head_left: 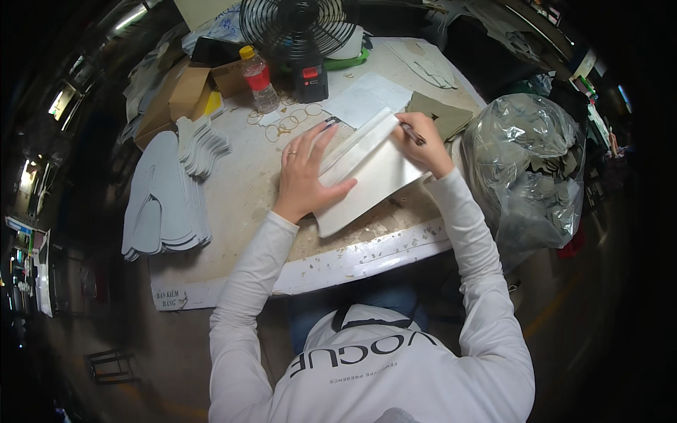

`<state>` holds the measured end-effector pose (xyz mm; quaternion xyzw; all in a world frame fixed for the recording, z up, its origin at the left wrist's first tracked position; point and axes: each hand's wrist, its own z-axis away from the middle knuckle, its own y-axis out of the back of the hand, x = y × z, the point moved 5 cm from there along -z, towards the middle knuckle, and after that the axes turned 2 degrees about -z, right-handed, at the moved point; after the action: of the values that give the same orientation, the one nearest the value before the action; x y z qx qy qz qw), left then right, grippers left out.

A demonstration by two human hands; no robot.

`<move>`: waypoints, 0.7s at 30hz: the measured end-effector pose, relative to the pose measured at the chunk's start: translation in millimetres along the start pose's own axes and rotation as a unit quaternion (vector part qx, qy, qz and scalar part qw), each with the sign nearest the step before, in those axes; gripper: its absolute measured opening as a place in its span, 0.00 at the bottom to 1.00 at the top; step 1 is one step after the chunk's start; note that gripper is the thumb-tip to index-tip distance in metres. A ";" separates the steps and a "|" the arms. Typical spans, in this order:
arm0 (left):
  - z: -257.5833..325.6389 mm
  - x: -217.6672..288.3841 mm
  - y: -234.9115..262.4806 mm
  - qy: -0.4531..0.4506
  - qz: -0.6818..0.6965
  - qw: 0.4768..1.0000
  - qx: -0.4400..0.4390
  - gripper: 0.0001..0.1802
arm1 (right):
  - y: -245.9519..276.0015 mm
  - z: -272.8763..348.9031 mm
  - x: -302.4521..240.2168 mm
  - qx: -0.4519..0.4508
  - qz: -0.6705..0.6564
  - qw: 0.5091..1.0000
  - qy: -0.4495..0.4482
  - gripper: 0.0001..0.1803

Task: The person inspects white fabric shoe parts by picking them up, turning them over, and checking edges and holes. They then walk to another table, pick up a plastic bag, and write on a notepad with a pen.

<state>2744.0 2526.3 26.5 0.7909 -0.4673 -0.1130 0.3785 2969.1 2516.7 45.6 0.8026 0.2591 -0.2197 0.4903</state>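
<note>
A white sheet-like piece (pixel 377 176), with a raised or folded strip along its far-left side, lies slanted on the table in front of me. My left hand (pixel 307 173) rests at its left end, fingers spread and the thumb laid across the white surface. At the upper right end, my right hand (pixel 423 137) is closed around a dark pen (pixel 412 134). The pen's tip is hidden, so I cannot tell whether it touches the piece. Just beyond, a pale sheet of paper (pixel 370 99) lies flat, with a grey-green piece of material (pixel 441 116) beside it.
Grey cut-out pieces (pixel 169 201) are stacked at the table's left edge, beside smaller wavy pieces (pixel 199 144). A bottle (pixel 259 81), rubber bands (pixel 285 127) and a black fan (pixel 300 28) stand or lie farther back. Right of the table bulges a clear plastic bag (pixel 525 166).
</note>
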 end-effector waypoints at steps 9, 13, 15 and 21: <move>31.1 -90.6 -24.2 0.337 0.337 0.873 -0.100 0.13 | -60.7 -31.5 25.5 -0.155 -0.067 0.985 -0.045 0.27; 45.0 -103.8 -36.0 0.398 0.325 0.840 -0.176 0.15 | -64.6 -26.0 33.9 -0.147 -0.055 0.985 -0.069 0.20; 35.5 -94.5 -28.7 0.302 0.224 0.920 -0.114 0.14 | -60.6 -22.2 27.6 -0.087 -0.017 0.996 -0.010 0.22; 23.3 -86.8 -3.8 0.221 0.092 0.971 0.021 0.12 | -59.1 -20.5 10.6 0.046 -0.073 0.988 0.129 0.28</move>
<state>2687.4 2587.4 -7.4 0.7577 -0.4454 0.1099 0.4642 2941.9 2560.1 8.1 0.8248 0.3678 -0.1614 0.3979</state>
